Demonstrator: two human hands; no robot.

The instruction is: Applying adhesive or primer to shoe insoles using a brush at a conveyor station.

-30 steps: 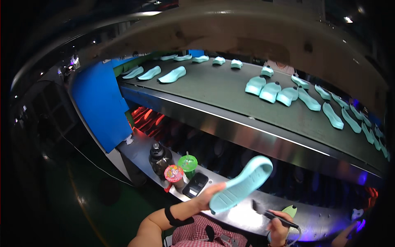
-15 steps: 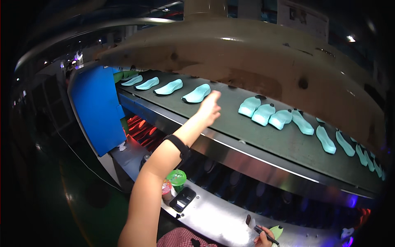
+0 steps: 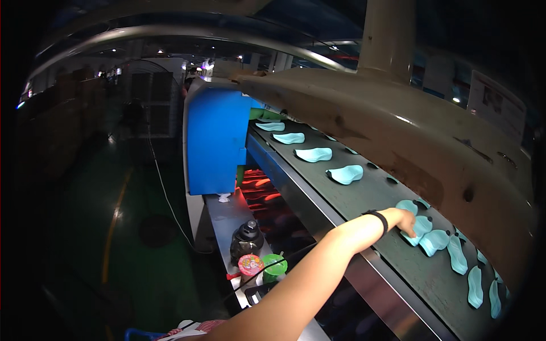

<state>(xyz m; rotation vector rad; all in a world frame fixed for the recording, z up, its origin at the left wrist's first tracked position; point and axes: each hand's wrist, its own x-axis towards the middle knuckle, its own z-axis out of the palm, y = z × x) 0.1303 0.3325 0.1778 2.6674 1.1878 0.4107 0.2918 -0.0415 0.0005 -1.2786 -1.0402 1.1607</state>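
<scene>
The left hand was at a sole on the belt (I couldn't tell whether its fingers pinched). A printed sheet showed beyond; the desk held a bottle and two cups.

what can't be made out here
Head view, all:
Right hand: beyond the frame or behind the left forearm
Left hand: too small to tell if it grips the turquoise sole beneath
Far-row soles: partly hidden by the tan hood
Flat black object: partly behind the forearm
Upper-right sheet: too small and dim to read
</scene>
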